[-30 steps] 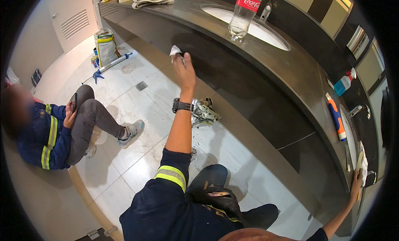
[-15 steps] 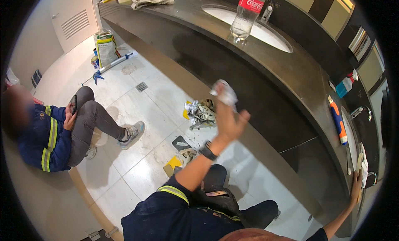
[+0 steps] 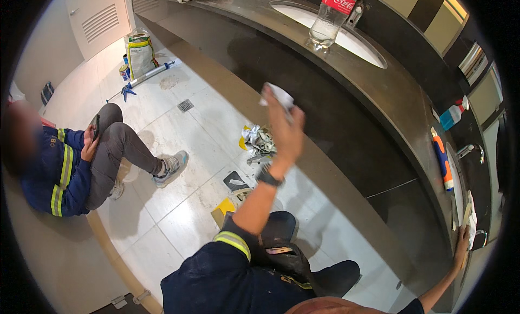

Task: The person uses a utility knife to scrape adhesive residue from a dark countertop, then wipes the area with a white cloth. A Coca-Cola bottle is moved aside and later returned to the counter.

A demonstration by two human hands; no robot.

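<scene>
My left hand (image 3: 287, 132) is closed on a small white cloth or paper wipe (image 3: 280, 95), in front of the dark panel (image 3: 319, 119) below the counter. The wipe shows past my fingertips; whether it touches the panel I cannot tell. Far to the right, my right hand (image 3: 462, 248) lies with fingers stretched along the edge of the dark counter (image 3: 403, 105). Just beyond those fingers are a white cloth (image 3: 473, 222) and a thin beige strip (image 3: 466, 212). An orange and blue tube (image 3: 442, 159) lies by the second basin.
A clear bottle with a red label (image 3: 331, 21) stands by the first basin (image 3: 357, 46); a spray bottle (image 3: 454, 114) is further right. Crumpled scraps (image 3: 259, 140) lie on the floor. At left sits a co-worker (image 3: 70, 162) with a phone, near a caulking gun (image 3: 143, 79) and sack (image 3: 142, 55).
My left hand has moved up and a little left with the white wipe. My right hand stays at the counter edge. The whole view has shifted slightly.
</scene>
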